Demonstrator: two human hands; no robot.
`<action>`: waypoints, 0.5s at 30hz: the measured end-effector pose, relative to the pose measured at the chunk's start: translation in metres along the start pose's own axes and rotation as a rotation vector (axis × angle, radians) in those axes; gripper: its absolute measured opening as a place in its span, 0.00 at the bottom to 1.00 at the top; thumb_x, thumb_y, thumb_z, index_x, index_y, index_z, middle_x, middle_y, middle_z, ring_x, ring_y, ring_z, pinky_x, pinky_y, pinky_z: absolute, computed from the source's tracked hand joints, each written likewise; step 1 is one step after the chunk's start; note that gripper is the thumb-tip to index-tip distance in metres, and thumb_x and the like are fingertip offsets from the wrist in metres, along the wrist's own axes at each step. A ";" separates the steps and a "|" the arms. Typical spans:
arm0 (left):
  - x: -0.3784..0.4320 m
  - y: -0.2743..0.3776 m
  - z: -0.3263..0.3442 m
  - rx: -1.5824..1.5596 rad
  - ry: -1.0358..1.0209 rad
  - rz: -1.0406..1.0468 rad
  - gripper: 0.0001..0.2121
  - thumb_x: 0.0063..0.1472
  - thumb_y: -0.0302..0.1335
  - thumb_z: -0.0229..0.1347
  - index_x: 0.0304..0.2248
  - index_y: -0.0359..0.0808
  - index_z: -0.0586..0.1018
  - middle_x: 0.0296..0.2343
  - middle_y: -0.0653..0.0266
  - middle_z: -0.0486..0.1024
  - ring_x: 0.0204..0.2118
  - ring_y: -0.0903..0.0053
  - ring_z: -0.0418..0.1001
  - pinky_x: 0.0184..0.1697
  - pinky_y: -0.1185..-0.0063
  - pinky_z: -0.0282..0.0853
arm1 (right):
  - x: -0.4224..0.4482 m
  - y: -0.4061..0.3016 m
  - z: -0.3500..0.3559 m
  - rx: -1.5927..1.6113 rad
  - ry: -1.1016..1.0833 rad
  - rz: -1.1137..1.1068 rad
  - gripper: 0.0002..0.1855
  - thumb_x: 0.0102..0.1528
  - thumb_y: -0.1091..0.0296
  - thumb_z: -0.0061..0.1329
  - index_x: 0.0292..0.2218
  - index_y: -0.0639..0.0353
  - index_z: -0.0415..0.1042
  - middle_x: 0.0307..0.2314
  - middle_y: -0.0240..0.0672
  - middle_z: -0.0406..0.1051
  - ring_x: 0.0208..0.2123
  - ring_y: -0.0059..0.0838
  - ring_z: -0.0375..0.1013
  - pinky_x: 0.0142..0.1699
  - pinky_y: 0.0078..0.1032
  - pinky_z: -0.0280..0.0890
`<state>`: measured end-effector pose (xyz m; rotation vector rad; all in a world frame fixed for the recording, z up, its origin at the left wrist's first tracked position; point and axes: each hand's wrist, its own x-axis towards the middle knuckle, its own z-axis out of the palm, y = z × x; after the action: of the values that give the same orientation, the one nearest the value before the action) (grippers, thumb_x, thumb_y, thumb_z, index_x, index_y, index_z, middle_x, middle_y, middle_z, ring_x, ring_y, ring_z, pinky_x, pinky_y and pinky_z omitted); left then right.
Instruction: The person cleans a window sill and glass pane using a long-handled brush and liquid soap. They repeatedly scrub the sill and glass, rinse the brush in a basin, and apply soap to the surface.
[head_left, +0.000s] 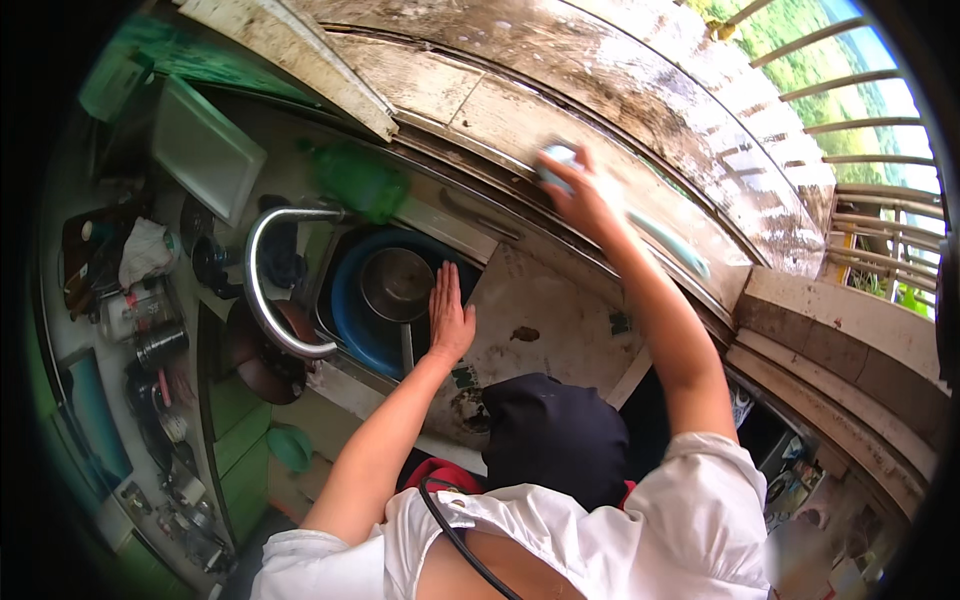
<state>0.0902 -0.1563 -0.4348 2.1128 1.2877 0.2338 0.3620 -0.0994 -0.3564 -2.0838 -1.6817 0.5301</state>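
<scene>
My right hand (581, 187) grips a light blue object (559, 166), blurred, over the stained tiled sill (480, 112). A pale blue handle (675, 247) shows beyond my forearm; I cannot tell whether it belongs to the held object. My left hand (451, 311) is held flat, fingers straight and empty. It is at the right side of a blue plastic basin (349, 341) set in the sink. Inside the basin's outline is a round metal pan (397, 281), its handle pointing towards me. A pale board (555, 300) with a brown patch lies right of my left hand.
The curved metal faucet (259, 281) arches left of the basin. A green plastic bottle (360, 180) stands by the window track (465, 157). Dark cookware (274, 352) and a white tray (206, 150) are further left. Window bars (862, 124) stand beyond the sill.
</scene>
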 end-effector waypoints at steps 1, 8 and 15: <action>-0.003 -0.003 0.000 0.017 -0.018 -0.019 0.34 0.47 0.23 0.47 0.52 0.33 0.43 0.52 0.53 0.41 0.55 0.62 0.40 0.54 0.70 0.39 | 0.034 -0.017 0.017 -0.056 -0.014 -0.091 0.20 0.44 0.64 0.47 0.42 0.38 0.65 0.40 0.45 0.58 0.36 0.43 0.64 0.36 0.34 0.63; -0.017 -0.033 -0.020 0.056 0.000 -0.066 0.33 0.45 0.21 0.48 0.51 0.33 0.47 0.51 0.52 0.46 0.54 0.61 0.45 0.53 0.72 0.44 | 0.075 -0.035 0.029 0.081 -0.117 -0.183 0.21 0.45 0.65 0.47 0.43 0.36 0.64 0.39 0.39 0.58 0.37 0.39 0.65 0.40 0.29 0.63; -0.089 -0.073 -0.030 -0.052 0.089 -0.228 0.30 0.45 0.17 0.46 0.50 0.32 0.52 0.50 0.51 0.50 0.53 0.62 0.48 0.54 0.75 0.46 | -0.048 0.062 -0.031 -0.015 -0.075 -0.108 0.22 0.43 0.69 0.50 0.42 0.39 0.66 0.37 0.40 0.60 0.33 0.36 0.67 0.38 0.25 0.63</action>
<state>-0.0214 -0.1958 -0.4400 1.9116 1.5438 0.2621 0.4201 -0.1606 -0.3616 -1.9929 -1.8337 0.5687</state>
